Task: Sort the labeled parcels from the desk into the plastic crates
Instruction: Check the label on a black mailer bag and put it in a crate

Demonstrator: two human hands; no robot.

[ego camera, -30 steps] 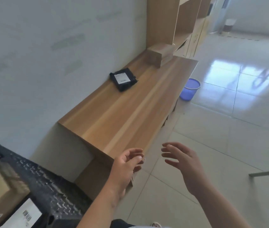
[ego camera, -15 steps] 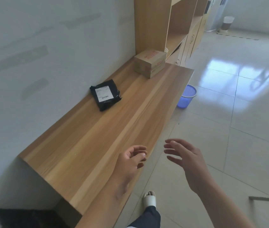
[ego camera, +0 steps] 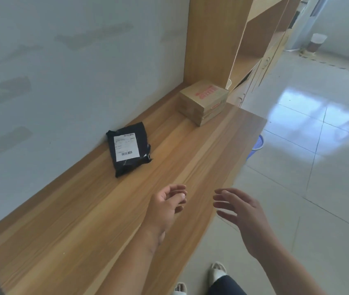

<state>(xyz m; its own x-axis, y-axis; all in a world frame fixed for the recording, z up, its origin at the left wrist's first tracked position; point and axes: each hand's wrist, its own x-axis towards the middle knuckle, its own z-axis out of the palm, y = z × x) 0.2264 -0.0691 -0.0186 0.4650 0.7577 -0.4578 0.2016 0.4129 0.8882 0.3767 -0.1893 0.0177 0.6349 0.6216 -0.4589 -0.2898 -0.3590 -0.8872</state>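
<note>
A black parcel (ego camera: pixel 129 151) in plastic wrap lies flat on the wooden surface (ego camera: pixel 80 220), close against the white wall (ego camera: pixel 73 60). A white shipping label (ego camera: pixel 126 147) with barcodes faces up on it. Farther along the same surface a cardboard box (ego camera: pixel 203 102) with red printing stands at the foot of a tall wooden shelf unit (ego camera: pixel 218 39), touching or nearly touching its side panel. The two parcels are well apart from each other.

Both hands hover over the near part of the surface, short of the black parcel, and neither touches anything. The left hand (ego camera: pixel 167 206) is above the wood, palm turned inward, its fingers loosely curled and holding nothing. The right hand (ego camera: pixel 242 211) is just past the front edge of the surface, above the floor, with its fingers spread and nearly straight, also holding nothing. The hands are near each other with a gap between them.

Below the right arm, on the pale tiled floor (ego camera: pixel 318 167), two feet in light slippers (ego camera: pixel 217 272) and a dark trouser leg (ego camera: pixel 227 286) show. A blue basket (ego camera: pixel 256 145) peeks out from behind the far edge of the surface. A white bin (ego camera: pixel 317 41) stands far off by the back wall.
</note>
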